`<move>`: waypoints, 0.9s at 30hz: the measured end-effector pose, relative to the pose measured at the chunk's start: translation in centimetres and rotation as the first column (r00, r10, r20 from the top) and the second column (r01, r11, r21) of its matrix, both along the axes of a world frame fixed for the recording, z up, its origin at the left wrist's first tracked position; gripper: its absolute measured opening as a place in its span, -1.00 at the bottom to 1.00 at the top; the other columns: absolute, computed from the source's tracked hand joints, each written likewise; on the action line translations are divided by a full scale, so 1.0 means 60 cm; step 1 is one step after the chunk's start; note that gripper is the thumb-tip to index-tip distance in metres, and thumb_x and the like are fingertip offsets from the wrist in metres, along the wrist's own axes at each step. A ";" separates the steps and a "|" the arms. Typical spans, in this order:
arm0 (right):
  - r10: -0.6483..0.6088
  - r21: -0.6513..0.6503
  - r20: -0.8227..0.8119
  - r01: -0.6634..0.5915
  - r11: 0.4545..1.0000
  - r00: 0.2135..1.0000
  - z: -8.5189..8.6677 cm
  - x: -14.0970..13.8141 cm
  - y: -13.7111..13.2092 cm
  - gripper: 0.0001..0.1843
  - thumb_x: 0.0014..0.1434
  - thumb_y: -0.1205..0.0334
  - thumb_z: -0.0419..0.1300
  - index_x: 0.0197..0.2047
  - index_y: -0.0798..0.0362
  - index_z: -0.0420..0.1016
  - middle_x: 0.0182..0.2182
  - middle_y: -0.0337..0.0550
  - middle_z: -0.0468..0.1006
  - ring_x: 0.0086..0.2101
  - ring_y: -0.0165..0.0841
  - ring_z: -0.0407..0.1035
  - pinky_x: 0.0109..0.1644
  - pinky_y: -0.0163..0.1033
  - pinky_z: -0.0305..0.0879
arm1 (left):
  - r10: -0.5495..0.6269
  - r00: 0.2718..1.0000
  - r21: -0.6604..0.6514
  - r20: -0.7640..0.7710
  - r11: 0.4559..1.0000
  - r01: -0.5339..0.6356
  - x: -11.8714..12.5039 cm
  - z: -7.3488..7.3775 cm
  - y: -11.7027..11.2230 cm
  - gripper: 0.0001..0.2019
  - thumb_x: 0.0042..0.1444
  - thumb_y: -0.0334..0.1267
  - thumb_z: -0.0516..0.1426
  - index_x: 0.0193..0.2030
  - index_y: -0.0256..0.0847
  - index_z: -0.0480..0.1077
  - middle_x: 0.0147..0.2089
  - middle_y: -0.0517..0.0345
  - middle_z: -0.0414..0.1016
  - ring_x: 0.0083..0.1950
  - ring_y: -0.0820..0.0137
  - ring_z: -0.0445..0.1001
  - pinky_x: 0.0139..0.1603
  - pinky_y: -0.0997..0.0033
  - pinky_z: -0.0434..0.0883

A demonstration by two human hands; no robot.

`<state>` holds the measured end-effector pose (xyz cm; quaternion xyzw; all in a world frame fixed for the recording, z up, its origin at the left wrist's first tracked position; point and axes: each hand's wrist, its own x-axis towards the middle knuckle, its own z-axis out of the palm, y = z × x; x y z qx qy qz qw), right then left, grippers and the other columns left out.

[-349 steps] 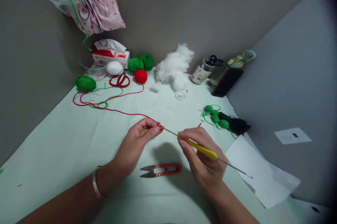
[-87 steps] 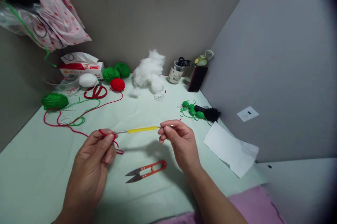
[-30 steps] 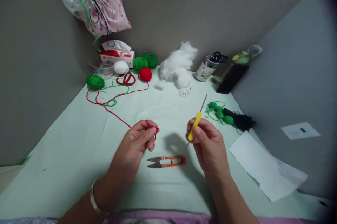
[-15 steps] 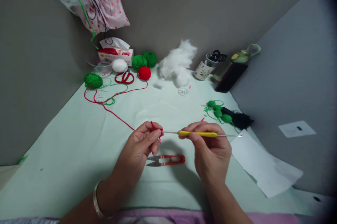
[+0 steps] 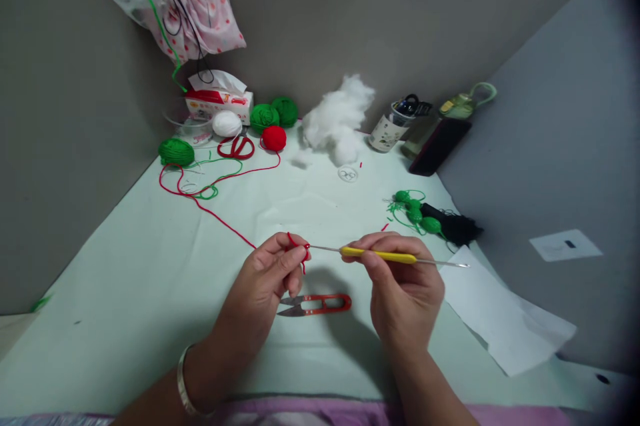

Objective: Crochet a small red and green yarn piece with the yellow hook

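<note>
Red yarn (image 5: 306,255) in left grip (image 5: 265,273), dark items (image 5: 411,106) in cup (image 5: 387,135) behind.

Your left hand (image 5: 263,273) pinches red yarn (image 5: 307,255). Your right hand (image 5: 406,286) holds the yellow hook (image 5: 379,255), one tip at this yarn.

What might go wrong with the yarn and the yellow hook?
The yellow hook might slip off the red yarn pinched in the left hand. That yarn might snag where it crosses the loose green strand. The orange snips lie with blades apart near the left hand, so a finger might get pricked.
</note>
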<state>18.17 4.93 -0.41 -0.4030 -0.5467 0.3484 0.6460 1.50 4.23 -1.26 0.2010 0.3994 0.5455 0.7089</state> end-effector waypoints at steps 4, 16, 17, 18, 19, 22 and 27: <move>-0.017 0.043 0.038 0.015 0.999 0.999 0.000 -0.001 -0.002 -0.85 0.28 0.40 0.35 -0.20 -0.06 0.55 -0.32 -0.22 0.65 -0.29 -0.31 0.61 -0.26 -0.18 0.61 | 0.002 1.000 -0.015 0.000 1.000 -0.002 0.001 0.001 0.001 -0.77 0.02 -0.20 0.45 -0.30 -0.22 0.55 -0.46 0.31 0.41 -0.57 0.63 0.24 -0.51 0.58 0.17; 0.057 0.121 0.392 -0.113 0.986 0.918 0.005 0.015 -0.015 -0.72 0.35 0.41 0.26 0.03 -0.12 0.65 -0.25 -0.15 0.68 -0.25 -0.27 0.54 -0.22 -0.16 0.50 | -0.010 1.000 0.025 -0.028 1.000 0.011 0.008 0.007 0.002 -0.78 0.05 -0.19 0.44 -0.31 -0.22 0.54 -0.49 0.34 0.39 -0.58 0.63 0.26 -0.51 0.59 0.17; 0.100 0.089 0.402 -0.147 0.985 0.910 0.006 0.016 -0.015 -0.72 0.38 0.39 0.24 0.04 -0.12 0.65 -0.24 -0.15 0.68 -0.25 -0.28 0.53 -0.22 -0.17 0.49 | -0.030 0.999 0.026 -0.019 0.999 0.030 0.010 0.008 0.002 -0.78 0.05 -0.19 0.44 -0.31 -0.22 0.53 -0.48 0.33 0.40 -0.58 0.63 0.26 -0.51 0.58 0.16; 0.130 0.066 0.408 -0.172 0.983 0.903 0.006 0.016 -0.014 -0.72 0.39 0.39 0.22 0.04 -0.12 0.65 -0.24 -0.15 0.67 -0.24 -0.29 0.53 -0.21 -0.18 0.48 | -0.048 0.999 0.026 -0.009 0.999 0.048 0.011 0.009 0.002 -0.78 0.06 -0.19 0.43 -0.31 -0.22 0.53 -0.48 0.34 0.40 -0.59 0.64 0.26 -0.52 0.59 0.16; 0.147 0.053 0.415 -0.185 0.981 0.898 0.006 0.016 -0.013 -0.73 0.39 0.40 0.23 0.03 -0.11 0.64 -0.23 -0.15 0.66 -0.24 -0.30 0.52 -0.20 -0.19 0.47 | -0.061 0.998 0.025 0.001 0.998 0.061 0.012 0.010 0.001 -0.79 0.07 -0.20 0.43 -0.31 -0.21 0.53 -0.48 0.34 0.41 -0.58 0.64 0.26 -0.52 0.59 0.16; 0.165 0.031 0.415 -0.196 0.980 0.895 0.004 0.014 -0.012 -0.77 0.35 0.43 0.28 -0.04 -0.09 0.64 -0.23 -0.17 0.65 -0.21 -0.32 0.52 -0.15 -0.21 0.46 | -0.076 0.997 0.006 0.029 0.997 0.076 0.015 0.012 -0.001 -0.83 0.10 -0.23 0.41 -0.29 -0.21 0.53 -0.49 0.36 0.39 -0.56 0.63 0.28 -0.49 0.61 0.20; 0.227 -0.014 0.296 -0.234 0.972 0.928 -0.001 0.010 -0.012 -0.71 0.39 0.40 0.25 0.05 -0.16 0.65 -0.19 -0.21 0.65 -0.19 -0.36 0.53 -0.11 -0.22 0.48 | -0.087 0.992 0.001 0.088 0.996 0.087 0.016 0.013 -0.005 -0.84 0.09 -0.26 0.42 -0.28 -0.22 0.55 -0.47 0.34 0.43 -0.55 0.64 0.28 -0.48 0.63 0.23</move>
